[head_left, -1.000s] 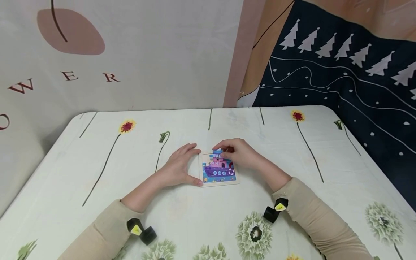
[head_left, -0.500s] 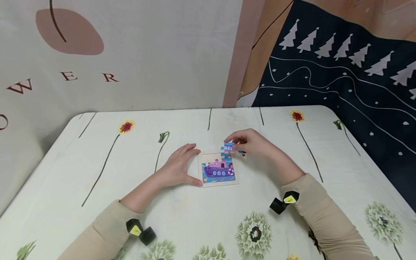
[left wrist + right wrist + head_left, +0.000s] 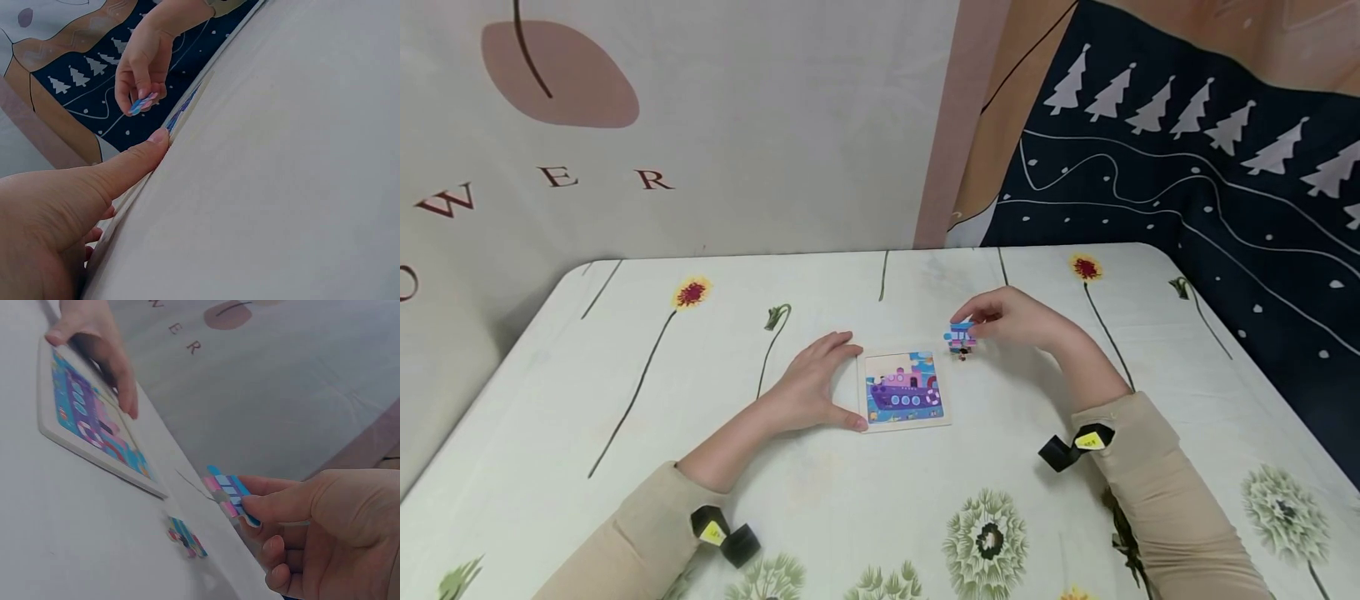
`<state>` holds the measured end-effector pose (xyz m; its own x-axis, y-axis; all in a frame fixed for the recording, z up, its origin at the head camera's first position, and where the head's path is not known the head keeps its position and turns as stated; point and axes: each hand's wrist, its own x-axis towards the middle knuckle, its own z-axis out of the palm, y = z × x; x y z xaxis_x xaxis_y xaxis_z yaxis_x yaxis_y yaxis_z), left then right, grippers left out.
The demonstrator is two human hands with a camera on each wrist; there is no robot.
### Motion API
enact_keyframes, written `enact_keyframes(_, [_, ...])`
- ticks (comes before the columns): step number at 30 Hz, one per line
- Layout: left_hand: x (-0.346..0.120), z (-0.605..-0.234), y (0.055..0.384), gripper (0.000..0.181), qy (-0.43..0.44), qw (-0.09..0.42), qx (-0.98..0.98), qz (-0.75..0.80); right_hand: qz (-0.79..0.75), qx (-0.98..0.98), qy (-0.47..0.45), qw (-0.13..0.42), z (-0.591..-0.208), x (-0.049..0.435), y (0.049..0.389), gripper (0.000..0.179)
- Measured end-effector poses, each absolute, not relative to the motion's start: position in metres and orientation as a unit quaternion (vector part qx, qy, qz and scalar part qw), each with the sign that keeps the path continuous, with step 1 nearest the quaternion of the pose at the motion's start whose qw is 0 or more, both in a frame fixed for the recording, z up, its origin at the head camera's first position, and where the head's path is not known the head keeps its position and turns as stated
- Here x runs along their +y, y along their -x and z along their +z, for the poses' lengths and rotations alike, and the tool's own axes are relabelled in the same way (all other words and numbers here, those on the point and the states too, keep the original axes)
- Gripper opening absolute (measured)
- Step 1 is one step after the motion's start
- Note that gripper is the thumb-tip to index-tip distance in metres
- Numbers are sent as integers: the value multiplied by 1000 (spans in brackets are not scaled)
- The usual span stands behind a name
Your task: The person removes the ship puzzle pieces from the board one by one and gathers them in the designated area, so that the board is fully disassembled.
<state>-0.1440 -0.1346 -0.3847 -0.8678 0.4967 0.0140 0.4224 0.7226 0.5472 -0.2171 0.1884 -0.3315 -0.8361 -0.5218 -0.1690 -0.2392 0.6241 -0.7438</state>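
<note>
My right hand (image 3: pixel 1017 317) pinches a blue-and-pink jigsaw piece (image 3: pixel 228 495) between thumb and fingers, above the table to the right of a wooden puzzle tray (image 3: pixel 901 427). A second jigsaw piece (image 3: pixel 187 539) lies on the table just below it, partly covered in the head view. The tray holds a picture of a purple ship (image 3: pixel 904 398), with bare wood showing at its upper left. My left hand (image 3: pixel 808 385) rests at the tray's left side, fingers fairly straight. Its thumb (image 3: pixel 134 165) touches the near left corner; the index fingertip lies by the far left corner.
A white cloth printed with flowers covers the table (image 3: pixel 820 500). Behind it hangs a pale curtain (image 3: pixel 790 125) with lettering, and at the right a dark blue cloth (image 3: pixel 1097 183) with white trees. Black wrist cameras (image 3: pixel 741 543) sit by both sleeves.
My right hand has lifted the blue-and-pink piece from the ship's top and carried it right, away from the tray. That uncovers bare wood and the second piece. My left hand stays put.
</note>
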Motion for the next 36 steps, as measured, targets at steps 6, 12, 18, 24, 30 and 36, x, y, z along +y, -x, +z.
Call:
enact_keyframes(6, [-134, -384, 144, 104, -249, 66, 925, 278, -374, 883, 200, 200, -332, 204, 221, 26])
enact_keyframes(12, [-134, -385, 144, 104, -246, 71, 926, 279, -379, 880, 187, 216, -334, 216, 226, 25])
enact_keyframes(18, [-135, -386, 145, 104, -247, 70, 925, 279, -378, 880, 172, 229, -339, 224, 230, 24])
enact_keyframes(24, [-135, -386, 145, 105, -246, 72, 926, 276, -383, 877, 155, 246, -345, 227, 231, 24])
enact_keyframes(30, [-135, -387, 145, 105, -247, 70, 925, 279, -385, 878, 156, 238, -350, 227, 232, 23])
enact_keyframes(36, [-135, -387, 145, 105, -244, 72, 926, 280, -382, 886, 137, 226, -353, 225, 231, 21])
